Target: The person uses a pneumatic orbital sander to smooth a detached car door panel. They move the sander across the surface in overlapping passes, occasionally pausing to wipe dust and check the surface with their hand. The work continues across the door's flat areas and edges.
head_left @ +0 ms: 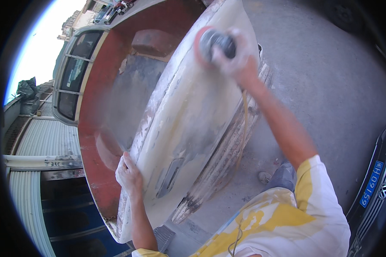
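Note:
An off-white pickup tailgate (193, 115) with scuffed grey and yellowish patches slants across the middle. My right hand (240, 60), dusted white and blurred by motion, is closed around a round sander (208, 45). The sander's reddish pad lies against the upper part of the tailgate's outer face. A thin yellowish hose (244, 115) hangs below that hand. At the lower left, my left hand (129, 175), also dusty, is hooked over the tailgate's top edge. Near it, a long slot-shaped recess (170, 177) shows in the panel.
Behind the tailgate is the red-walled truck bed (90, 158), with the cab's rear window (75, 64) beyond. A worn bumper (223, 167) runs below the panel. A dark car (373, 188) with a blue plate stands at right. Grey concrete floor (317, 77) lies between.

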Action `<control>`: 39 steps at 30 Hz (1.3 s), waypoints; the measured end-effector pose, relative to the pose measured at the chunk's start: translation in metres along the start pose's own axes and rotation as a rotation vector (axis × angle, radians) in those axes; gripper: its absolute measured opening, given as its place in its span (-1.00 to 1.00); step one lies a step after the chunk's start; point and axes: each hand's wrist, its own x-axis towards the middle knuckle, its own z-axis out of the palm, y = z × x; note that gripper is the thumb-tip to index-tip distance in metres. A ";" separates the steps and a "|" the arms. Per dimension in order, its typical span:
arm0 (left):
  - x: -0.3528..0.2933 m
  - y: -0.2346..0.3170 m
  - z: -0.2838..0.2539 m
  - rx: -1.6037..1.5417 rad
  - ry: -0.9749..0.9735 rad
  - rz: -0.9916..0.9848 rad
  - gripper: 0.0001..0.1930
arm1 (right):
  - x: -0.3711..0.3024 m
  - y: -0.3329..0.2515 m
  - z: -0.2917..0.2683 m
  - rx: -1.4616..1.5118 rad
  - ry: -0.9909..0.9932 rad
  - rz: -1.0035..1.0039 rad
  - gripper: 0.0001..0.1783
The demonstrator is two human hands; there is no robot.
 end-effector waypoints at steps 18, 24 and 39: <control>0.002 0.000 -0.004 0.016 -0.013 -0.051 -0.51 | -0.031 -0.006 0.007 0.108 -0.007 -0.120 -0.49; 0.001 -0.001 -0.002 0.011 0.039 0.040 -0.51 | -0.002 0.008 0.007 0.037 0.131 -0.045 -0.50; -0.003 -0.001 -0.005 0.001 -0.010 -0.010 -0.55 | 0.098 0.012 -0.015 -0.246 -0.120 -0.084 -0.49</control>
